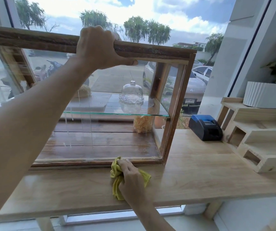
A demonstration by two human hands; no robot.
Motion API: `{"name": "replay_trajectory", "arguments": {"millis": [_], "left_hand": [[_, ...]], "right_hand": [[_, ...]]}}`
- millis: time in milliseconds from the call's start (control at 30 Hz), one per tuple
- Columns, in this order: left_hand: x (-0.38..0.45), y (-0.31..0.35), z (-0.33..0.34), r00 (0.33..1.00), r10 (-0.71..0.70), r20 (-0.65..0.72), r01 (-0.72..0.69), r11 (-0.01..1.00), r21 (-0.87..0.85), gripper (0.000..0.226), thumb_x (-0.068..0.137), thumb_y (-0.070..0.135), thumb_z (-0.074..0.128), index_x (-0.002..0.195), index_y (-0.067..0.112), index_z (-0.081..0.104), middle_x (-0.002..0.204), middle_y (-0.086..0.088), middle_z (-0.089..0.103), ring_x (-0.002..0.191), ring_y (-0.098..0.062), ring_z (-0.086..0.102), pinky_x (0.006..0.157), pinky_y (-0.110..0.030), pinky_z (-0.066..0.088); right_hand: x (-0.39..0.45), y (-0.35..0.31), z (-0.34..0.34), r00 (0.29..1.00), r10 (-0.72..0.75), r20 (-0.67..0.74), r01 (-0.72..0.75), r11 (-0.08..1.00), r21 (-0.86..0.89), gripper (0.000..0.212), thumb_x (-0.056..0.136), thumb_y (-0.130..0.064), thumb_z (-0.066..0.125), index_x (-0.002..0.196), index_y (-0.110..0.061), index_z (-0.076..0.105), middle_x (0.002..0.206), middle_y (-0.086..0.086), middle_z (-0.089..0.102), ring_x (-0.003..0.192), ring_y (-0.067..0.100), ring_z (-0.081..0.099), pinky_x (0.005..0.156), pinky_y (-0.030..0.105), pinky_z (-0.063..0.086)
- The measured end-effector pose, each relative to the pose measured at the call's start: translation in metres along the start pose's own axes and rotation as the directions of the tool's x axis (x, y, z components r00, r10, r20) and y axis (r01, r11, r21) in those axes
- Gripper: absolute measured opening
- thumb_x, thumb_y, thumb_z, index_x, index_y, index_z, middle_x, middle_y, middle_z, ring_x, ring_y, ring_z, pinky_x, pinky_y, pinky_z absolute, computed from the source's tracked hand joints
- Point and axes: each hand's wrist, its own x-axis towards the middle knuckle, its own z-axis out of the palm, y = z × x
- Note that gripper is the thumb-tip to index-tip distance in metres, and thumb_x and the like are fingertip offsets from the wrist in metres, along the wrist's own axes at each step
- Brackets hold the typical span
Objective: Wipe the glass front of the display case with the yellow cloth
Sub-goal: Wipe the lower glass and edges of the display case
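Note:
A wooden-framed display case with glass sides stands on a light wooden counter. My left hand grips the case's top front rail. My right hand holds a bunched yellow cloth and presses it against the bottom edge of the glass front, near the lower frame. The glass shows wet streaks and drips. Inside, a clear glass dome rests on a glass shelf, and a bag of pale snacks stands below it.
A blue and black receipt printer sits on the counter right of the case. Pale wooden stepped shelves hold a white ribbed planter at far right. A big window behind shows parked cars and trees.

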Motion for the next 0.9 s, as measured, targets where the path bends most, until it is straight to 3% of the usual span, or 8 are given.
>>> {"name": "replay_trajectory", "arguments": {"millis": [67,133,233,367,467,567,733,900], "left_hand": [[-0.001,0.0,0.0,1.0,-0.004,-0.002,0.004,1.0,-0.004,0.104,0.049,0.101,0.027,0.093,0.019,0.074,0.057,-0.008,0.064,0.059,-0.024,0.059,0.066,-0.031,0.04],[-0.001,0.0,0.0,1.0,-0.007,0.0,0.007,1.0,-0.002,0.105,0.048,0.101,0.025,0.091,0.019,0.074,0.055,-0.006,0.062,0.058,-0.024,0.059,0.065,-0.031,0.04],[-0.001,0.002,-0.002,1.0,-0.007,0.002,0.007,1.0,0.012,0.106,0.048,0.102,0.024,0.089,0.019,0.075,0.049,-0.001,0.053,0.053,-0.019,0.05,0.062,-0.027,0.035],[-0.001,0.0,-0.001,1.0,-0.009,0.005,0.009,1.0,0.013,0.102,0.05,0.101,0.026,0.088,0.019,0.075,0.047,0.0,0.051,0.051,-0.019,0.048,0.062,-0.026,0.035],[0.0,0.0,0.001,1.0,-0.015,0.008,0.015,1.0,0.016,0.105,0.048,0.102,0.025,0.089,0.019,0.075,0.052,-0.005,0.059,0.054,-0.02,0.051,0.062,-0.027,0.037],[0.0,-0.001,0.001,1.0,-0.013,0.005,0.013,1.0,0.013,0.106,0.048,0.102,0.025,0.089,0.019,0.075,0.056,-0.008,0.062,0.056,-0.022,0.053,0.064,-0.029,0.038],[0.0,-0.001,0.0,1.0,-0.022,0.016,0.022,1.0,0.004,0.107,0.047,0.102,0.024,0.089,0.017,0.074,0.058,-0.007,0.063,0.058,-0.022,0.054,0.066,-0.029,0.037],[-0.001,-0.001,0.0,1.0,-0.022,0.012,0.022,1.0,-0.003,0.107,0.048,0.102,0.023,0.09,0.018,0.074,0.058,-0.008,0.063,0.058,-0.021,0.052,0.068,-0.03,0.039]], "right_hand": [[0.007,-0.004,0.003,0.972,-0.16,-0.172,0.159,0.987,-0.018,0.043,0.081,0.006,0.058,0.122,-0.005,0.063,0.128,0.01,0.062,0.123,0.026,0.055,0.102,0.034,0.046],[0.021,-0.006,0.007,0.896,-0.404,-0.187,0.392,0.915,-0.098,0.034,0.089,-0.002,0.054,0.121,-0.006,0.064,0.13,0.008,0.06,0.124,0.025,0.054,0.103,0.032,0.043],[0.041,0.0,0.004,0.801,-0.582,0.142,0.596,0.751,-0.285,0.036,0.091,-0.011,0.053,0.125,-0.013,0.062,0.132,0.003,0.059,0.127,0.019,0.051,0.104,0.031,0.043],[0.047,0.019,-0.002,0.762,-0.555,0.332,0.637,0.735,-0.233,0.04,0.085,-0.012,0.061,0.125,-0.011,0.06,0.128,0.002,0.062,0.117,0.017,0.057,0.096,0.027,0.047],[0.04,0.026,-0.01,0.788,-0.499,0.362,0.605,0.736,-0.304,0.04,0.088,-0.016,0.041,0.122,-0.016,0.061,0.126,-0.003,0.062,0.108,0.014,0.059,0.089,0.024,0.047],[0.034,0.032,-0.02,0.838,-0.406,0.364,0.514,0.811,-0.28,0.045,0.089,-0.012,0.032,0.128,-0.01,0.055,0.13,0.005,0.059,0.106,0.024,0.058,0.087,0.033,0.048],[0.025,0.047,-0.036,0.886,-0.317,0.339,0.417,0.864,-0.281,0.056,0.087,0.004,0.041,0.142,-0.008,0.036,0.13,0.009,0.058,0.11,0.03,0.05,0.095,0.039,0.042],[0.015,0.064,-0.056,0.918,-0.249,0.309,0.352,0.871,-0.344,0.055,0.084,0.006,0.052,0.137,-0.008,0.046,0.122,0.006,0.065,0.101,0.028,0.056,0.087,0.039,0.049]]}}
